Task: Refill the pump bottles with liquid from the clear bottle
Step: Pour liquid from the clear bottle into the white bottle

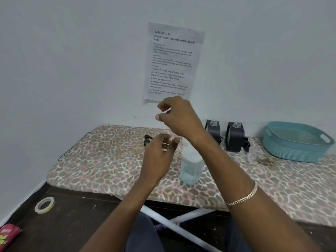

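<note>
The leopard-print ironing board [109, 160] fills the middle of your view, set against a pale wall. At its far right end sits a teal basket [291, 151]. A printed sheet [172, 62] hangs on the wall above the board. Your right hand [181, 117] is raised in front of the sheet's lower edge, with thumb and forefinger drawn close together; you cannot tell whether anything small is pinched between them. Your left hand [158, 159] hovers lower, above the board, fingers loosely curled and nothing plainly in them. The clear bottle [190, 166] stands upright on the board between your two forearms, just right of the left hand, partly filled with pale blue liquid; its top is blurred behind your right wrist. Two black pump bottles, one [213, 131] and the other [235, 137], stand by the wall between the clear bottle and the basket, their necks open. A roll of tape [45, 204] lies on the dark surface at lower left. A black pump head [147, 140] lies on the board just beyond your left fingers.
</note>
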